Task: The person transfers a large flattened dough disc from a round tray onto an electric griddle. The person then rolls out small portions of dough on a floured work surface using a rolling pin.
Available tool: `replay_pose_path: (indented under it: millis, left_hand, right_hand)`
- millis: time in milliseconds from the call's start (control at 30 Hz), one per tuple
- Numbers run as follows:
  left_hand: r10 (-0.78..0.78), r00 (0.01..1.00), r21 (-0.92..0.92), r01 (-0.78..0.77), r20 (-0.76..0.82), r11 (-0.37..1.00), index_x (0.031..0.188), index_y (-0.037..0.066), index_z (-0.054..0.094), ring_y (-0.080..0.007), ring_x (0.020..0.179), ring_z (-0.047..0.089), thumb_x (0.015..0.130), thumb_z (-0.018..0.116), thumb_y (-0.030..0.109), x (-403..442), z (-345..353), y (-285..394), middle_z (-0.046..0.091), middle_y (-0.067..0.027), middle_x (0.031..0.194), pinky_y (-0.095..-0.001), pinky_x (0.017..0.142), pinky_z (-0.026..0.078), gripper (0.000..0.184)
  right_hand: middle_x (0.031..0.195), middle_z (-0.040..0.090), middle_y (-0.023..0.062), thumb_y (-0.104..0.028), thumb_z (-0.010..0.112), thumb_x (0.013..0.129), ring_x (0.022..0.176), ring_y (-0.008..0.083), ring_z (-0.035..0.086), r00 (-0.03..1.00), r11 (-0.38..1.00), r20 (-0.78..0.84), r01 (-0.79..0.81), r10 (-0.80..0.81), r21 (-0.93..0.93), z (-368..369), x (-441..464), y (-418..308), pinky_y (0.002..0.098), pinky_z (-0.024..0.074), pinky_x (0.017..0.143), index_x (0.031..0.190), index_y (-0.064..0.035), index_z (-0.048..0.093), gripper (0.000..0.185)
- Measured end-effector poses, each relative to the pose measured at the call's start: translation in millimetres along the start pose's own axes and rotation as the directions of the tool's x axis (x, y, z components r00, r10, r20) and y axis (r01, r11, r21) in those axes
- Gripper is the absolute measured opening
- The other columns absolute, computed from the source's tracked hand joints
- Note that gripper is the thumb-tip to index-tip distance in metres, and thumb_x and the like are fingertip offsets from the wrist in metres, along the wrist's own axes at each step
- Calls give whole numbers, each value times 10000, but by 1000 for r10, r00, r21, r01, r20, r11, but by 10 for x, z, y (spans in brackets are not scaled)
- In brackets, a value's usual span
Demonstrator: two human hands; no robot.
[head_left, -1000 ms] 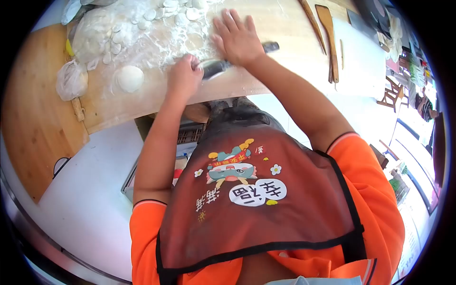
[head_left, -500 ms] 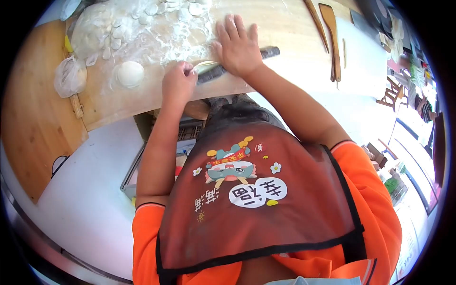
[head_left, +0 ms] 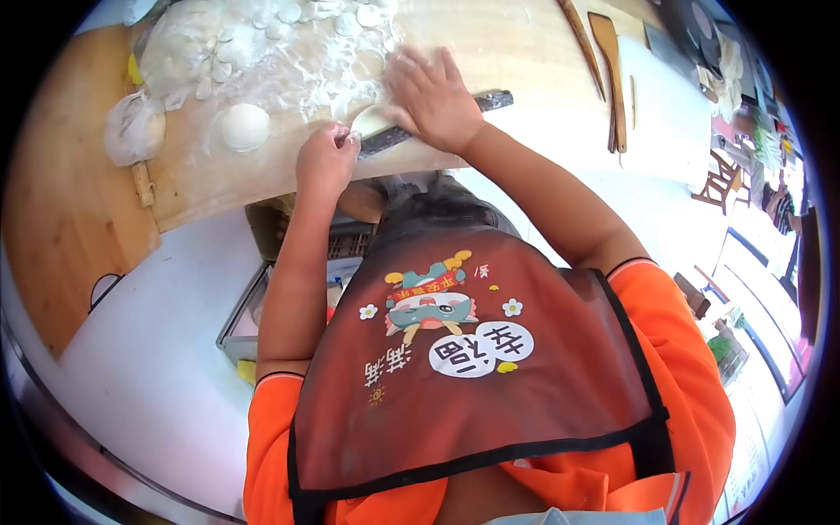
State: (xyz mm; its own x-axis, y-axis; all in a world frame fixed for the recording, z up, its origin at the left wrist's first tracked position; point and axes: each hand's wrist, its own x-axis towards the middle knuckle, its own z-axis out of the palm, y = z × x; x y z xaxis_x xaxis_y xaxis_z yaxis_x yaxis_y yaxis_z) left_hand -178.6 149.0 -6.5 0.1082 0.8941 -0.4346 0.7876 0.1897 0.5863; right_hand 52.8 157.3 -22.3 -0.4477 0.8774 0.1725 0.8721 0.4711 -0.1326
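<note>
My left hand (head_left: 326,164) is closed, its fingertips pinching the near left edge of a thin round dough wrapper (head_left: 371,119). Across the wrapper's near side lies a dark rolling pin (head_left: 383,140), slanting up to the right. My right hand (head_left: 437,103) rests flat over the pin's middle, palm down with fingers stretched forward and slightly blurred; it hides part of the pin and wrapper. Left of my hands sits a round white stack of dough wrappers (head_left: 245,128). Flour-dusted dough pieces (head_left: 223,66) lie beyond it on the floury wooden board (head_left: 210,188).
A tied plastic bag (head_left: 134,131) stands at the board's left, above a wooden stick end (head_left: 143,184). To the right lie a wooden spatula (head_left: 608,52), a long stick (head_left: 584,44) and a thin short stick (head_left: 633,89). A crate (head_left: 350,243) is under the table.
My right hand has shifted slightly toward me and left over the rolling pin. More of the dough wrapper shows between my hands. My left hand keeps its pinch, almost in place.
</note>
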Motion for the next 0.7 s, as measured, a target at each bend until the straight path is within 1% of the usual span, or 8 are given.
replay_pose_path:
  millis: [100, 167, 200, 267, 300, 333, 567, 700]
  left_hand:
    - [-8, 1000, -137, 11, 24, 991, 1038, -15, 711, -294, 865, 704, 924, 680, 290, 7, -31, 48, 735, -156, 933, -391, 792, 531, 327]
    - [-32, 998, -378, 53, 61, 924, 1072, -29, 692, -230, 865, 681, 960, 675, 241, 33, 6, 33, 725, -101, 975, -349, 799, 523, 293]
    - [-71, 991, -543, 122, 114, 831, 1088, -22, 683, -217, 885, 671, 965, 670, 223, -3, -20, 110, 709, -87, 998, -345, 816, 523, 274]
    - [-97, 968, -796, 245, 231, 554, 1119, -8, 664, -191, 924, 651, 975, 659, 186, -54, -102, 326, 676, -58, 1045, -338, 852, 521, 242]
    - [-82, 963, -814, 261, 256, 520, 1129, 6, 656, -189, 920, 648, 974, 657, 180, -58, -120, 393, 670, -55, 1044, -341, 858, 524, 233]
    - [-66, 956, -827, 280, 285, 487, 1139, 20, 648, -186, 916, 645, 973, 656, 173, -66, -134, 455, 663, -53, 1044, -344, 865, 526, 226]
    - [149, 973, -902, 98, 175, 420, 1104, 51, 639, -139, 935, 623, 976, 659, 139, -175, -206, 971, 646, -20, 1013, -313, 882, 518, 156]
    - [197, 976, -902, 3, 97, 431, 1129, 52, 642, -131, 974, 615, 970, 675, 132, -148, -104, 1067, 642, -5, 1025, -314, 920, 503, 181]
  right_hand:
    - [1419, 522, 153, -381, 703, 872, 1413, 326, 427, 941, 932, 69, 315, -331, 177, -203, -359, 168, 585, 299, 1158, 1214, -54, 573, 491]
    - [1323, 551, 138, -250, 806, 739, 1220, 313, 580, 972, 940, 143, 137, -189, 311, -211, -597, 237, 499, 444, 1044, 1116, -69, 563, 483]
    - [1194, 615, 172, -262, 816, 780, 1035, 331, 663, 970, 918, 245, -98, 2, 384, -312, -595, 197, 434, 541, 855, 1130, -26, 574, 487]
    - [1073, 646, 187, -238, 804, 808, 912, 348, 681, 949, 752, 226, -314, 222, 580, -529, -451, 46, 421, 550, 775, 1127, -29, 573, 446]
    - [1013, 662, 194, -225, 798, 822, 850, 356, 689, 916, 631, 232, -396, 329, 667, -618, -347, -31, 415, 554, 734, 1126, -30, 573, 425]
    - [878, 674, 185, -220, 791, 846, 811, 377, 681, 930, 560, 143, -322, 339, 763, -677, -247, -101, 424, 545, 732, 1090, -40, 596, 361]
    - [835, 684, 199, -234, 766, 860, 761, 357, 672, 883, 520, 92, -351, 460, 779, -935, -59, -29, 422, 527, 699, 996, -20, 660, 275]
    - [814, 697, 25, -193, 713, 929, 714, 155, 627, 815, 257, 219, -405, 536, 878, -1051, -68, 74, 305, 529, 720, 1078, -41, 682, 215]
